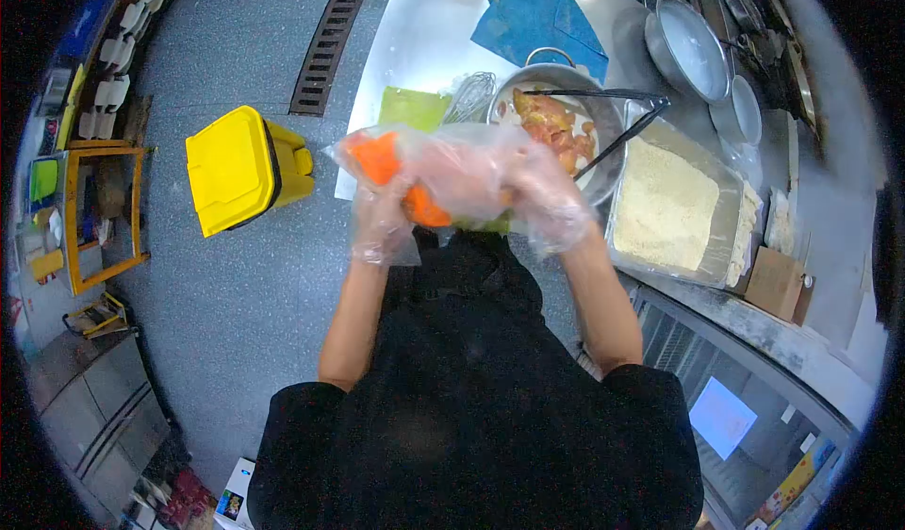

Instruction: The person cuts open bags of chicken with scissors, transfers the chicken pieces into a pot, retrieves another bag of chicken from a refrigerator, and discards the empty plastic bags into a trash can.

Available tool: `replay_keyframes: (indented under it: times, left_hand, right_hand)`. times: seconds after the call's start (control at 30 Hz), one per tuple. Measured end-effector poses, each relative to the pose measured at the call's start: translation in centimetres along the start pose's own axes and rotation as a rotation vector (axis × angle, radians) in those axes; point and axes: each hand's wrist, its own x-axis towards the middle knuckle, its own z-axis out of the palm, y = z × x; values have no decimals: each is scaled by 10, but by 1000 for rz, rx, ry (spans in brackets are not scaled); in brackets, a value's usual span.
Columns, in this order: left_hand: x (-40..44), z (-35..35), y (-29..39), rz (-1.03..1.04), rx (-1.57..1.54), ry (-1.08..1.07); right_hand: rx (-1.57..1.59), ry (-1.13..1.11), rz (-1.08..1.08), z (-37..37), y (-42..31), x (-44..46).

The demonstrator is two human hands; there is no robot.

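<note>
A clear plastic bag (457, 167) with orange patches and pale pink contents is held level in front of me. My left hand (382, 217), in a loose clear plastic glove, grips its left end. At the other end, my right hand (550, 200), gloved the same way, is closed on the bag. Just beyond it stands a metal pan (606, 167) holding pieces of raw meat (556, 132). Black-handled tongs (613, 93) lie across the pan's rim. A wire whisk (468, 98) and a green packet or cloth (412, 107) are on the table behind the bag.
To the right of the pan is a rectangular tub (733, 247) of pale flour-like powder (665, 205). A blue cloth (539, 16) lies at the back of the table. Metal bowls (693, 47) stand at the right. A yellow bin (229, 172) is on the floor at the left.
</note>
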Motion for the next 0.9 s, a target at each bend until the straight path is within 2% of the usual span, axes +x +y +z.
replay_keyframes:
  times: [0.07,0.13,0.37,0.4,0.5,0.6,0.7,0.9]
  left_hand:
    - [-3,-4,6,-56,-184,47]
    - [12,-15,7,-21,-274,6]
    - [17,-27,-10,-62,-385,-48]
    - [17,-26,-12,-40,-378,-65]
    - [13,-11,-17,-1,-328,-75]
    - [11,-2,-16,5,-236,-35]
    - [11,-1,-14,-10,-215,-47]
    - [6,-9,-9,-14,-234,24]
  right_hand:
    - [389,-6,-82,-18,-15,-20]
    - [725,17,-168,-28,-36,-36]
    - [1001,38,-258,-54,-16,-44]
    - [1043,0,-305,-52,-14,-47]
    - [1245,-364,-422,-58,1,-41]
    - [1219,-192,-232,-57,-20,-49]
    - [963,-35,-300,-59,-20,-47]
    - [950,84,-287,-63,-21,-49]
